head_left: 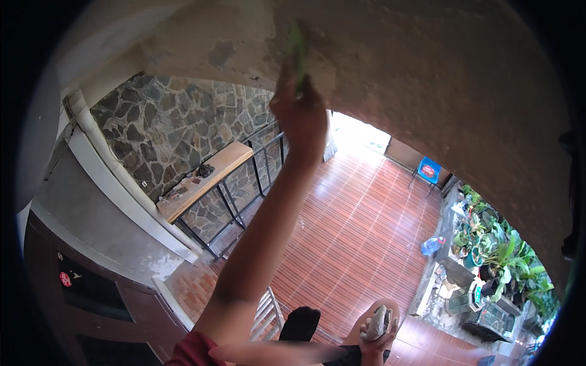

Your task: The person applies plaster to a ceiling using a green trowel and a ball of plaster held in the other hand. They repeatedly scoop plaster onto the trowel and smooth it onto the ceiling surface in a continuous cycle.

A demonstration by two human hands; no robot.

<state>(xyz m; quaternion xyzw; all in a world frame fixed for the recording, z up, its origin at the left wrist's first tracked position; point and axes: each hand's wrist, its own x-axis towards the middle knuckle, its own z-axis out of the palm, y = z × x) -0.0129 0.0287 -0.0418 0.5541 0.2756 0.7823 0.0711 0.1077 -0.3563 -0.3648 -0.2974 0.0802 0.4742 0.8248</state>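
Observation:
My left hand [298,116] is raised at the top centre, closed around a thin green tool [296,46], blurred and probably flat, held up against the rough, patchy plastered underside overhead [397,67]. My right hand [378,329] is low at the bottom right, beside my bare knee, with its fingers wrapped round a pale grey lump [379,320]. Grey residue coats those fingers.
Below lie a red tiled floor [354,226], a wooden ledge [226,161] with small items on a black railing, and a stone wall [165,110]. A blue chair [428,171], potted plants [506,250], a brown door [91,287] and slatted white rails [268,308] surround me.

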